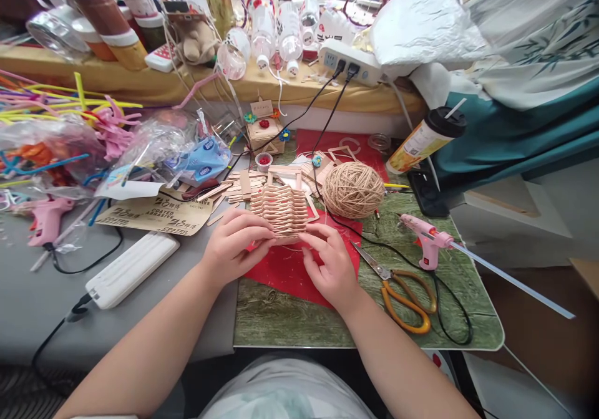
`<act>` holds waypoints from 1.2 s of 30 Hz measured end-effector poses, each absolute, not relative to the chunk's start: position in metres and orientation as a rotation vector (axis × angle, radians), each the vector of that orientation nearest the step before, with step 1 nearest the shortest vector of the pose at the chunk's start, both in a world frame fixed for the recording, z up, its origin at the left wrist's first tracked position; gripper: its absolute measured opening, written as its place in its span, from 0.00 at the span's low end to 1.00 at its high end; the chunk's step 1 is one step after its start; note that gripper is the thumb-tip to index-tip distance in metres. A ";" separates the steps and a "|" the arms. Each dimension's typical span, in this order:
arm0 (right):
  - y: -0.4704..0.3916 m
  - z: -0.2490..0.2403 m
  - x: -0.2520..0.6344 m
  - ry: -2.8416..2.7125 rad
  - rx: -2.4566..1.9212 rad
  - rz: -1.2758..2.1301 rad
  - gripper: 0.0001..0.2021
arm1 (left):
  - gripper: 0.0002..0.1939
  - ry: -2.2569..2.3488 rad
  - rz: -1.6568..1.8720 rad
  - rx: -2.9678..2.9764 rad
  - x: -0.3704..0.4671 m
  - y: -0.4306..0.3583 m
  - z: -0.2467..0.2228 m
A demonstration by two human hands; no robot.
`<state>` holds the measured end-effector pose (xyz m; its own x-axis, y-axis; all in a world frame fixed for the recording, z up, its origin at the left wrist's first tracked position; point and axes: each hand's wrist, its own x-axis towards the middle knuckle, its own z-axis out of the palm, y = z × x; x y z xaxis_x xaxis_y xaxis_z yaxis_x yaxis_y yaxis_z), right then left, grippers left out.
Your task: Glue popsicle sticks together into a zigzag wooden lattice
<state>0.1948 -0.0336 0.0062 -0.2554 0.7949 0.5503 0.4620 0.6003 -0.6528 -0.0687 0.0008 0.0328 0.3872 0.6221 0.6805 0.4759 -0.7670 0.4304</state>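
A small basket built from stacked craft sticks stands on a red sheet in the middle of the table. My left hand grips its lower left side, fingers curled onto the bottom edge. My right hand pinches the lower right corner from the front. Behind the basket lies a loose pile of craft sticks. A ball of jute twine rests just right of the basket.
Orange-handled scissors and a pink glue gun lie on the green mat to the right. A white power strip, a second pink glue gun, bags of pipe cleaners and a cup crowd the table.
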 end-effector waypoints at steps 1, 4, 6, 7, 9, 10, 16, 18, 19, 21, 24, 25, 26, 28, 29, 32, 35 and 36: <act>-0.033 0.007 0.195 -1.888 -1.007 0.458 0.24 | 0.14 0.990 1.330 2.465 -0.068 0.001 0.033; -0.033 0.008 0.194 -1.860 -1.015 0.481 0.23 | 0.13 1.012 1.333 2.448 -0.066 0.000 0.035; -0.033 0.009 0.194 -1.858 -1.018 0.488 0.23 | 0.12 1.047 1.321 2.445 -0.064 -0.001 0.036; -0.033 0.010 0.194 -1.860 -1.020 0.489 0.23 | 0.11 1.070 1.313 2.447 -0.063 -0.001 0.037; -0.033 0.010 0.193 -1.860 -1.023 0.486 0.22 | 0.10 1.119 1.294 2.460 -0.061 -0.002 0.038; -0.033 0.010 0.193 -1.858 -1.025 0.485 0.22 | 0.10 1.141 1.282 2.475 -0.060 -0.002 0.039; -0.032 0.009 0.192 -1.837 -1.000 0.483 0.22 | 0.12 1.161 1.193 2.657 -0.060 -0.003 0.048; -0.031 0.009 0.192 -1.824 -0.982 0.491 0.22 | 0.10 1.176 1.161 2.701 -0.060 -0.003 0.056; -0.031 0.009 0.192 -1.812 -0.974 0.500 0.21 | 0.09 1.179 1.127 2.722 -0.059 -0.004 0.061; -0.030 0.011 0.192 -1.788 -0.966 0.529 0.20 | 0.06 1.177 1.004 2.755 -0.059 -0.004 0.073; -0.027 0.016 0.192 -1.775 -0.964 0.573 0.13 | 0.02 1.164 0.771 2.787 -0.059 -0.001 0.091; -0.026 0.018 0.192 -1.782 -0.967 0.587 0.10 | 0.02 1.155 0.705 2.797 -0.059 0.001 0.096; -0.025 0.020 0.192 -1.790 -0.972 0.601 0.08 | 0.03 1.141 0.653 2.803 -0.059 0.003 0.100; -0.022 0.025 0.192 -1.809 -0.988 0.634 0.05 | 0.05 1.107 0.583 2.795 -0.061 0.009 0.106; -0.020 0.028 0.192 -1.817 -0.996 0.652 0.05 | 0.05 1.092 0.557 2.782 -0.061 0.012 0.107; -0.017 0.036 0.192 -1.833 -1.007 0.707 0.04 | 0.05 1.028 0.536 2.755 -0.064 0.020 0.106; -0.015 0.042 0.191 -1.842 -1.020 0.730 0.05 | 0.04 0.963 0.576 2.738 -0.067 0.024 0.102; -0.015 0.042 0.190 -1.843 -1.026 0.728 0.05 | 0.03 0.958 0.601 2.724 -0.068 0.025 0.100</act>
<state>0.1905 -0.0148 0.0425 -0.2727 0.8704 0.4099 0.3550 0.4870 -0.7980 -0.0679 0.0245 0.0998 0.7087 0.6333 0.3109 0.5552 -0.7726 0.3080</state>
